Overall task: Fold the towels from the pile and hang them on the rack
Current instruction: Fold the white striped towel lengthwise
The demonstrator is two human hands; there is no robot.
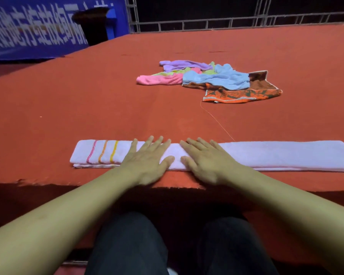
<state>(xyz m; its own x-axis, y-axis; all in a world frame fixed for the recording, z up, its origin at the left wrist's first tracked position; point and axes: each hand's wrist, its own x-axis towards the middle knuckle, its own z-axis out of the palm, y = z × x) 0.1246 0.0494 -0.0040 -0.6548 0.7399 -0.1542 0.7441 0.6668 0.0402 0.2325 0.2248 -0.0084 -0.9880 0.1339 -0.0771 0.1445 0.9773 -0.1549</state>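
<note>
Left hand [147,163] and right hand [206,162] flat, fingers straight, gripping nothing, pressing middle of towel [276,154] to set crease (folded into long strip). Pile [211,78] well beyond hands; rack unseen.

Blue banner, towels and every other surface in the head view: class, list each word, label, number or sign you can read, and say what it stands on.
Blue banner: large white characters, blurred and apparently mirrored; not readable.
Striped towel under the left hand and right hand: coloured stripes only, no text.
Towel pile: pattern only, no readable label.
</note>
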